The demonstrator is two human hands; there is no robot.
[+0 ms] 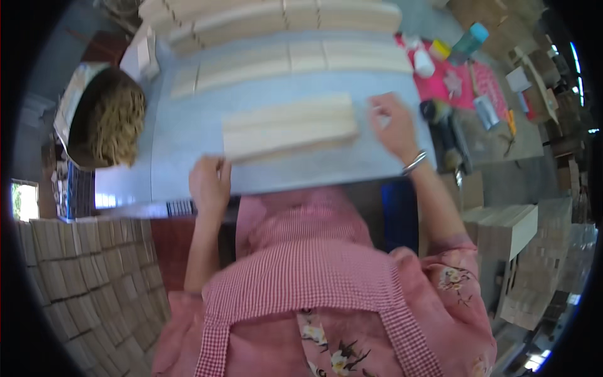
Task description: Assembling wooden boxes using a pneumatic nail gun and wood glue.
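the whole frame is soft with blur, so the fingertips of the right hand (394, 127) smear together at centre right. small bottles and tools on the pink mat (466, 85), upper right, are too blurred to identify.

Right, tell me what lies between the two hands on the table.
In the head view, a flat bundle of pale wooden slats lies between the left hand and the right hand, on the light blue table.

Soft daylight, overall blur, heavy fisheye bending, black vignetted corners.
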